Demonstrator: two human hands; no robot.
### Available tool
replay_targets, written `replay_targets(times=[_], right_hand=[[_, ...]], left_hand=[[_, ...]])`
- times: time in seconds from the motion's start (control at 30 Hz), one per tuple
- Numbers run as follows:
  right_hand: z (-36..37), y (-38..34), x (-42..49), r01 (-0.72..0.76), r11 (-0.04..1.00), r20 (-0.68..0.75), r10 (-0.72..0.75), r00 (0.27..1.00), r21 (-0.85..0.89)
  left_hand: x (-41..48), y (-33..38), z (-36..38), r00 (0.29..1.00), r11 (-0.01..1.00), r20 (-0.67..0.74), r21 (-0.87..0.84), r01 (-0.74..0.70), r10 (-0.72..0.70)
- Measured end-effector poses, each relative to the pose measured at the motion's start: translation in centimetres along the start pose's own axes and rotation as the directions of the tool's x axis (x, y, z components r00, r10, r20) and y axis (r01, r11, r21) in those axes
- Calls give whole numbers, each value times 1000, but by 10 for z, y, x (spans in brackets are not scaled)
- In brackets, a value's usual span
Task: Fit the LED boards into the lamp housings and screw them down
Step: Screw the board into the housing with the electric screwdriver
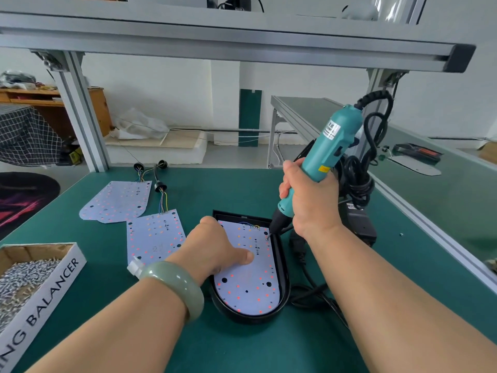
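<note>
Your right hand [309, 195] has its fingers [289, 179] wrapped tight round the screwdriver [322, 157], tip down on the LED board [252, 281] inside the black housing [285, 278] on the counter [242, 351]. Your left hand [217, 249] presses its thumb flat on that board (other fingers hidden, so I cannot tell). The cardboard box [53, 292] holds a heap of small screws [18, 278].

One wide-angle head-worn view, facing forward and down, close above the green bench [242, 345].

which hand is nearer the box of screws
Left. The left hand rests on the fitted board, right of the screw box; the right hand holds the screwdriver farther right.
</note>
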State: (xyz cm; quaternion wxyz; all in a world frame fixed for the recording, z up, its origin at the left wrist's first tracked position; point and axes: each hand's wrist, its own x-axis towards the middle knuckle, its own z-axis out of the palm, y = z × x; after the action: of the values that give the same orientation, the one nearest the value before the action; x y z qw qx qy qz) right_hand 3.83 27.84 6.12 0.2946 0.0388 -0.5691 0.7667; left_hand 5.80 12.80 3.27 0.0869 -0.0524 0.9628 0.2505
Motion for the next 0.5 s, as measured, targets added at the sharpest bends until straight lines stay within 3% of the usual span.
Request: replay_targets(times=[0.4,0.5], right_hand=[[1,-3,-7,36,999,50,-34,998,-40],[-1,-14,-12,67,997,1,-67,998,-29]], left_hand=[[-3,2,-2,1000,1000,20,-6,13,-13],[-5,2,-2,999,1000,23,14,23,-23]])
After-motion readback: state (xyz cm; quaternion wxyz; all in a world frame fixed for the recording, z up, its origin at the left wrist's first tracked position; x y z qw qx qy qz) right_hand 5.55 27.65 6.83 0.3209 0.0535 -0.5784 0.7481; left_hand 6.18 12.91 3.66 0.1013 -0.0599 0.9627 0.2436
